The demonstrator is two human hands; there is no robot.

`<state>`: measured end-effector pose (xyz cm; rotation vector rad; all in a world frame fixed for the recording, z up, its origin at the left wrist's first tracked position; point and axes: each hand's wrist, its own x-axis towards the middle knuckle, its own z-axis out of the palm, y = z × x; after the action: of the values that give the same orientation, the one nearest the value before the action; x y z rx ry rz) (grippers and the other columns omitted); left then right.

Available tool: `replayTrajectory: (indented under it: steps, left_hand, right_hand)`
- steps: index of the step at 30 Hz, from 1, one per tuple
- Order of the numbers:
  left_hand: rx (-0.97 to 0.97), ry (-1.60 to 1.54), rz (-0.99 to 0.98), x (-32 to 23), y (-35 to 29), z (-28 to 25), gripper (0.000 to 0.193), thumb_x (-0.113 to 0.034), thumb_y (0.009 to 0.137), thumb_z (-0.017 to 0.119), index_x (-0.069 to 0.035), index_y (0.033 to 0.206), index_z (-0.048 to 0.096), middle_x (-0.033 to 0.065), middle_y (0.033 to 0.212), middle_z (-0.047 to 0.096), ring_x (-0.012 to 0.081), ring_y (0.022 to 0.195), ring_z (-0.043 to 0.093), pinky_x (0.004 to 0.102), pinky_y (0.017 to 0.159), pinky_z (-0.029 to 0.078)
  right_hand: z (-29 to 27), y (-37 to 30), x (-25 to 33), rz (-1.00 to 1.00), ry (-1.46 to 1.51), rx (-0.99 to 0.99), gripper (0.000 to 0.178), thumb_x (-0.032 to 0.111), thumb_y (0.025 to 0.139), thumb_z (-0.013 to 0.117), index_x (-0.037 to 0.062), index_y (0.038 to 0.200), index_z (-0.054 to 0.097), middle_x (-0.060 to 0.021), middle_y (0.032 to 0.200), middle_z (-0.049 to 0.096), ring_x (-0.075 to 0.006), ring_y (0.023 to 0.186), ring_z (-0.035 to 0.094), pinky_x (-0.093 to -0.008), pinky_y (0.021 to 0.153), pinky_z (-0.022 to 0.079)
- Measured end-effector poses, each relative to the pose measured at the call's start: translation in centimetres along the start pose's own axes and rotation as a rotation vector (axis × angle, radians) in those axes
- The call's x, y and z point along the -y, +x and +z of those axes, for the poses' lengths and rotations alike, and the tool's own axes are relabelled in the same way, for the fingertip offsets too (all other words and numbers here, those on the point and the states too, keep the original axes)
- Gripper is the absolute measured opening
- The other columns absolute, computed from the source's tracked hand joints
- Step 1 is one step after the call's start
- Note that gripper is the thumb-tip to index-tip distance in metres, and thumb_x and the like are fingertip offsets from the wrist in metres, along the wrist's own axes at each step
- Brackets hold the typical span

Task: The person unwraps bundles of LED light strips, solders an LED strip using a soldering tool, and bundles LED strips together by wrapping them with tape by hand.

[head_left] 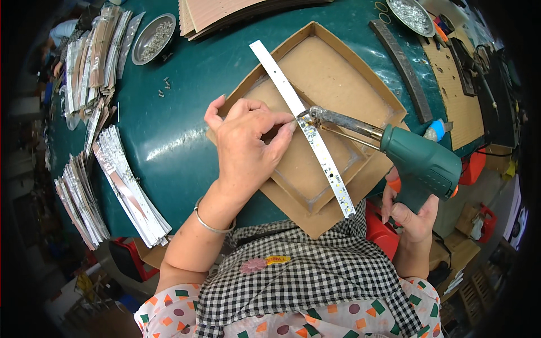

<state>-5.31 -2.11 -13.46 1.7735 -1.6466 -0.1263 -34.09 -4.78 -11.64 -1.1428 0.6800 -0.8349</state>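
A long narrow white LED board [327, 163] lies slantwise across a shallow cardboard tray [401, 110]. Its lower half carries small yellow LEDs and dark components; the upper part is plain white. From the left, my left hand [245, 141] reaches in with thumb and forefinger pinched at the board's middle. What sits between those fingertips is too small to make out. My right hand [414, 217] grips the handle of a green soldering gun [428, 160]. The gun's metal tip meets the board right beside my left fingertips.
Bundles of similar strips [132, 186] lie at the left. A metal bowl of small parts [139, 49] stands at the far left, another bowl [425, 32] at the far right. Brown boards [225, 14] are stacked at the back. A dark bar [400, 70] lies right of the tray.
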Motion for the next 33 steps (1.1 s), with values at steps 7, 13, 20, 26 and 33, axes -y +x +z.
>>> replayTrajectory:
  steps: [7,13,20,26,33]
  left_hand:
    - [-0.031,-0.028,-0.010,-0.1,0.0,0.2,0.005,-0.012,0.071,0.075,-0.013,0.076,0.073,-0.0024,0.064,0.063,0.0122,0.078,0.059,0.0505,0.101,0.025]
    - [-0.031,-0.012,-0.007,-0.1,-0.1,0.3,0.005,-0.012,0.071,0.075,-0.013,0.076,0.074,-0.0021,0.065,0.063,0.0127,0.079,0.059,0.0508,0.102,0.025]
    - [0.003,0.016,0.004,-0.1,-0.1,0.2,0.010,-0.013,0.071,0.077,-0.013,0.081,0.075,-0.0003,0.073,0.061,0.0131,0.078,0.058,0.0453,0.102,0.026]
    - [0.024,0.000,-0.044,-0.4,0.1,0.1,0.010,-0.014,0.071,0.077,-0.013,0.081,0.075,0.0001,0.073,0.060,0.0136,0.077,0.058,0.0457,0.102,0.026]
    - [0.064,0.008,-0.075,-0.4,0.2,-0.1,0.010,-0.015,0.072,0.076,-0.012,0.082,0.076,0.0006,0.073,0.059,0.0139,0.076,0.057,0.0459,0.103,0.025]
  right_hand:
    - [0.1,0.1,0.2,0.049,-0.006,0.004,0.063,0.002,0.080,0.072,-0.0069,0.131,0.038,-0.0201,0.107,0.053,-0.0186,0.066,0.056,-0.0282,0.053,0.049]
    - [-0.2,-0.1,-0.2,0.022,-0.101,0.025,0.061,0.001,0.080,0.073,-0.0068,0.131,0.039,-0.0199,0.106,0.055,-0.0182,0.068,0.057,-0.0280,0.054,0.049]
    - [-0.4,-0.5,0.0,0.030,-0.122,0.004,0.056,0.000,0.079,0.073,-0.0076,0.126,0.044,-0.0197,0.110,0.058,-0.0183,0.074,0.059,-0.0288,0.060,0.051]
    - [-0.7,-0.7,-0.9,-0.013,-0.281,-0.021,0.071,0.011,0.078,0.075,-0.0069,0.134,0.035,-0.0187,0.097,0.052,-0.0182,0.058,0.054,-0.0265,0.043,0.046]
    - [-0.4,-0.6,0.1,0.027,-0.164,-0.012,0.054,-0.004,0.077,0.073,-0.0075,0.125,0.047,-0.0207,0.113,0.060,-0.0178,0.078,0.059,-0.0284,0.065,0.051]
